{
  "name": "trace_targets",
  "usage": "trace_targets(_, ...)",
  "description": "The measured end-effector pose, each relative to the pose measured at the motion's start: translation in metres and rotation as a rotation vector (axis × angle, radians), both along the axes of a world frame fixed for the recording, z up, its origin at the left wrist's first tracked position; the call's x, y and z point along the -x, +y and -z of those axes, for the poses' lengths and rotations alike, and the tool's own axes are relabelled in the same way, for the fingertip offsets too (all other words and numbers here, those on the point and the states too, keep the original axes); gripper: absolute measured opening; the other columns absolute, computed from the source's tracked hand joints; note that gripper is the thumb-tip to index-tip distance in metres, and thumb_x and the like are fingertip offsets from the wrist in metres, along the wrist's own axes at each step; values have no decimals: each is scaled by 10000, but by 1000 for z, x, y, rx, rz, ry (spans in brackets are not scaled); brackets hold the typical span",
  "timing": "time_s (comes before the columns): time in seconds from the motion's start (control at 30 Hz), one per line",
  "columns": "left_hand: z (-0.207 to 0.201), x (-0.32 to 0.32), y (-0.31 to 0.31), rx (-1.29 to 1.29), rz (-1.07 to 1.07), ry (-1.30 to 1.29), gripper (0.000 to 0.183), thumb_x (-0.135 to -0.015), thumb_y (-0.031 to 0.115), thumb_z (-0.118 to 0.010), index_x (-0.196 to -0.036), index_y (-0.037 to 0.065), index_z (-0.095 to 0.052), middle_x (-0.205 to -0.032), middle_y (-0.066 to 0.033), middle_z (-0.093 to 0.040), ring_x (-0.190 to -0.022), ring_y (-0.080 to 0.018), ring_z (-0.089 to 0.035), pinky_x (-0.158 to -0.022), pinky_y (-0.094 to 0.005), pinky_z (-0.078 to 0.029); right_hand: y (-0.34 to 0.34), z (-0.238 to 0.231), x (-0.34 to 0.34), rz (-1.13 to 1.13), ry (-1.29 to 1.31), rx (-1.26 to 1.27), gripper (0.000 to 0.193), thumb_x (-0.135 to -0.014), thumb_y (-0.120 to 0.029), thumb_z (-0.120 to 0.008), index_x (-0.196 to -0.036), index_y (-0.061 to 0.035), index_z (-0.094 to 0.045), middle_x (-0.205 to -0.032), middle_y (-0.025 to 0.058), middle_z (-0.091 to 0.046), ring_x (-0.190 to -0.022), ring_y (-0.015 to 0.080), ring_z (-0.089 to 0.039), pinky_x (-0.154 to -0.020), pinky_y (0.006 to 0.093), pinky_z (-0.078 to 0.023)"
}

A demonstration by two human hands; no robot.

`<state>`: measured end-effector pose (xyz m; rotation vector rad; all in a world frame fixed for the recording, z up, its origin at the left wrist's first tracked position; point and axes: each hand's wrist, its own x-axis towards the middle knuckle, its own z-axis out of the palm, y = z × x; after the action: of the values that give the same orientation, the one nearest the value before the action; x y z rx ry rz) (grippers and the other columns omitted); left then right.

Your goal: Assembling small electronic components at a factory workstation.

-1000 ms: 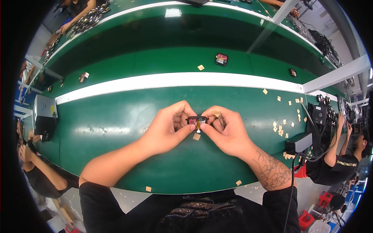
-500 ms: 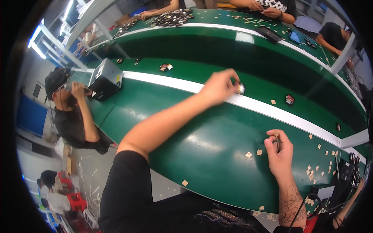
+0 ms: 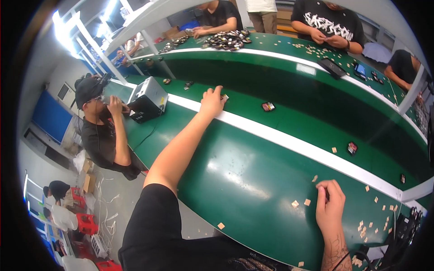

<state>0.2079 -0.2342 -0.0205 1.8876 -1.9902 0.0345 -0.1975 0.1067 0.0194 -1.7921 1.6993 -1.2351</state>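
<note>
My left hand (image 3: 211,104) reaches far over the white rail to the green belt. Its fingers close around a small piece with a cream square on it (image 3: 225,97), mostly covered by the hand. Over the near green table, my right hand (image 3: 330,204) is curled, thumb toward the fingers. Something dark shows between them, too covered to name. A small tan square (image 3: 314,178) appears just beyond its fingertips, apart from them. Two more tan squares (image 3: 307,202) lie left of this hand. Farther right on the belt rests a small black-and-red piece (image 3: 268,106).
A white rail (image 3: 271,128) divides table and belt. At left, a grey-black box device (image 3: 149,100) with a cable stands beside a seated co-worker (image 3: 101,122). Tan squares (image 3: 363,229) and black parts (image 3: 409,228) lie at right. Co-workers sit across, near a heap of dark pieces (image 3: 228,39).
My left hand has let go of a piece on the belt and moved left to another. A tan square has come away from my right fingertips. The whole view has shifted.
</note>
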Motion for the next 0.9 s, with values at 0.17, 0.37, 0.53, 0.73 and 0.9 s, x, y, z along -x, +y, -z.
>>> trace_targets(0.17, -21, 39, 40, 87, 303, 149, 434, -952, 98, -748, -1366, 79, -618, -1239, -191, -638, -1180, -413, -614, -1002, -508, -543, 5, 2, 5, -16, 15, -100, 33, -989, 24, -654, -957, 17, -659, -832, 131, -625, -671, 260, -600, -626, 356, -492)
trace_targets(0.37, -34, 165, 198, -220, 1092, 238, 431, -940, 138, -786, -1357, 135, -679, -1133, -111, -585, -1107, -314, -604, -989, -453, -487, -8, 8, 2, -42, 42, 52, 150, -1011, 42, -609, -1132, 6, -691, -961, 177, -683, -797, 348, -676, -725, 377, -541)
trace_targets(0.53, -22, 192, 231, -215, 1112, 247, 468, -844, 322, -899, -1201, 113, -680, -1164, -103, -546, -1109, -329, -560, -983, -450, -453, -14, 3, 3, -95, 132, 120, 230, -983, 73, -619, -1176, -19, -706, -1045, 149, -636, -813, 321, -673, -737, 382, -559)
trace_targets(0.73, -32, 180, 237, -296, 1005, 203, 751, -667, 430, -1002, -1239, 111, -634, -1221, -126, -530, -1192, -341, -539, -1017, -459, -442, -4, -6, -2, -155, 227, -75, 253, -961, 23, -687, -1200, -56, -715, -1022, 105, -586, -822, 302, -683, -704, 422, -573)
trace_targets(0.9, -32, 178, 238, -290, 1041, 272, 824, -706, 288, -982, -1406, 105, -588, -1273, -108, -568, -1192, -340, -542, -1028, -464, -433, 2, -6, -9, -223, 330, -34, 195, -942, -30, -718, -1130, -85, -719, -970, 73, -613, -851, 292, -694, -699, 418, -592)
